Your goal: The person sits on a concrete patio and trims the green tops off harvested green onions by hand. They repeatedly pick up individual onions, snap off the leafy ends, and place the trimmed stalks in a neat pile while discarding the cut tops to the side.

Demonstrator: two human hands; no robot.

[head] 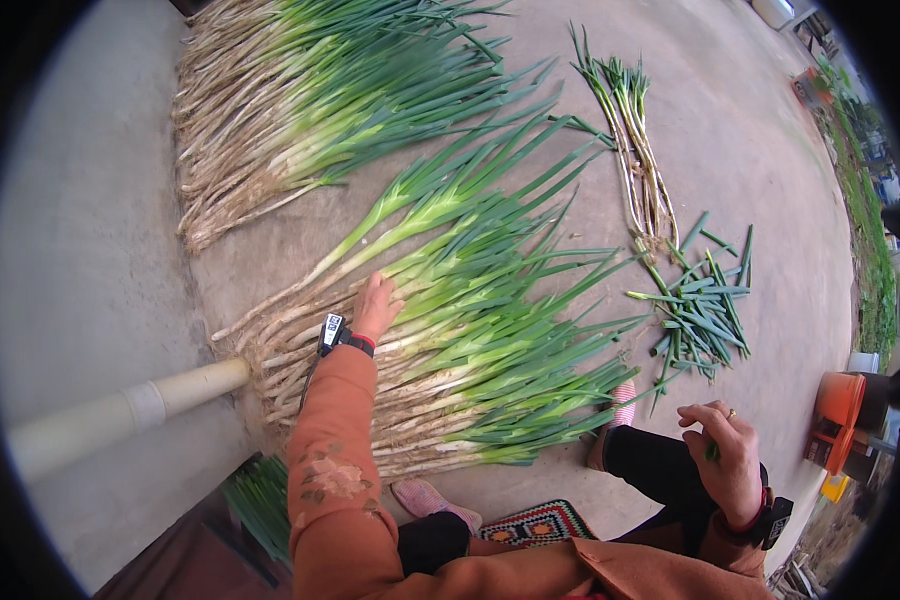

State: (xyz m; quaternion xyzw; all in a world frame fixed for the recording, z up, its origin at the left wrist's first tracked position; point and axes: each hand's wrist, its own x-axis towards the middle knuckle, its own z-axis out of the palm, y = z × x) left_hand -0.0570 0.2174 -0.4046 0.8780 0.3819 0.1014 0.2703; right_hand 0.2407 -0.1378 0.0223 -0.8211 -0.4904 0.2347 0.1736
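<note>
Before me on the concrete ground lies a wide row of green onions, their earthy roots towards the wall and green leaves to the right. My left hand reaches down onto the pale stalks in the middle of this row, its fingers bent; whether they grip a stalk is hidden. At the lower right, my right hand is raised above my leg with curled fingers around a small piece of green leaf, which shows at the palm. Cut green leaf pieces are heaped beyond it, touching the roots of a small separate bunch of green onions.
A larger pile of green onions lies at the top left. A plastic pipe runs from the wall to the row's roots. A patterned mat lies between my feet. Orange containers stand at the right edge.
</note>
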